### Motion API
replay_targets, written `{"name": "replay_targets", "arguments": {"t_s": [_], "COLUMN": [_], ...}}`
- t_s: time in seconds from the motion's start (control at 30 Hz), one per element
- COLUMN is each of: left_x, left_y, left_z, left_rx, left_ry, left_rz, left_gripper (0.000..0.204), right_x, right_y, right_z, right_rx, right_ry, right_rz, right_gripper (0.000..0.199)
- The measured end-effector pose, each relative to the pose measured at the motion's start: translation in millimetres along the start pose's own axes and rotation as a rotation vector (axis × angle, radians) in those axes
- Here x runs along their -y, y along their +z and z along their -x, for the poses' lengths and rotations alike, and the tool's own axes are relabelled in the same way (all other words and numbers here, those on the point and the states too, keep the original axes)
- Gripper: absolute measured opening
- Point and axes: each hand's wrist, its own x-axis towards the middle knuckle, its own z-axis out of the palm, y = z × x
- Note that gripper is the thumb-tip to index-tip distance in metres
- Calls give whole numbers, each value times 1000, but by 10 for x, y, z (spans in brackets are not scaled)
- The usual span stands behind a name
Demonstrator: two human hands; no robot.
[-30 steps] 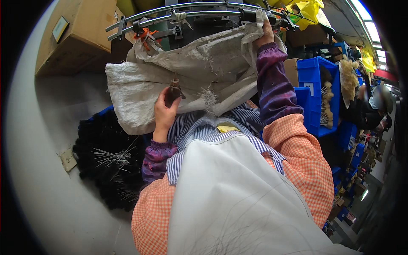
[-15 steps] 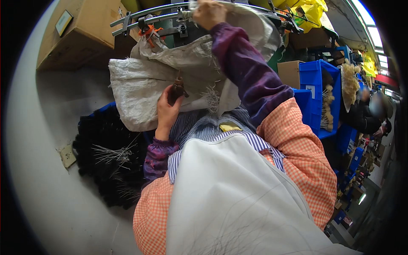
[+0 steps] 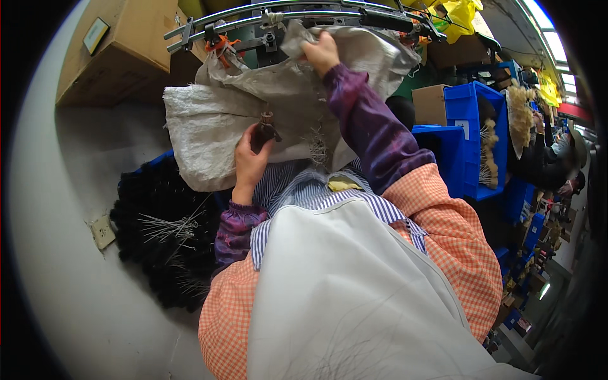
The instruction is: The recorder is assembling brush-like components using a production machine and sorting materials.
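Hands are both occupied. Left hand [image 3: 250, 166] is partly closed, thumb and fingers curled around a dark brown object [image 3: 263, 134] whose lighter, ribbed neck points toward the far side. Right hand [image 3: 322, 54] is closed on a bunched far edge of the white woven sack [image 3: 209, 126], just beside the metal rails [image 3: 316, 14]. The dark brown object is located in front of the sack, left of the pale loose strands [image 3: 316, 151]; whether it touches the fabric cannot be told. An orange tie [image 3: 221, 45] is at the far left edge of the sack. A yellow piece [image 3: 344, 185] rests near the striped cloth [image 3: 275, 183] worn by the person. Left side: a black bristle mass [image 3: 149, 253] with thin wires [image 3: 168, 228]; farther away, a cardboard box [image 3: 133, 47]. Right side: a blue bin [image 3: 459, 104] containing tan bristle pieces [image 3: 487, 152] with wire stems; farther right, a co-worker [image 3: 538, 166] in dark clothing
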Motion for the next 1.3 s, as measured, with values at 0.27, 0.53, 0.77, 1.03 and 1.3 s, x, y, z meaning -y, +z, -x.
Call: {"name": "replay_targets", "arguments": {"t_s": [0.27, 0.53, 0.77, 1.03, 1.3], "left_x": [2, 15, 89, 115, 81], "left_y": [31, 35, 48, 39, 51], "left_z": [-12, -80, -53, -99, -85], "left_rx": [-9, 10, 12, 16, 0], "left_ry": [-37, 6, -20, -3, -4], "left_rz": [24, -109, -99, -162, -61], "left_gripper": [41, 41, 43, 42, 44], "right_x": [-234, -202, 398, 132, 87], "right_y": [-98, -513, -440, -1048, 435], "right_z": [-582, -480, 100, -195, -265], "right_rx": [-118, 79, 402, -132, -291], "right_ry": [294, 348, 44, -294, -529], "right_rz": [-1153, -1157, -214, -453, -47], "right_gripper": [20, 12, 35, 45, 38]}}
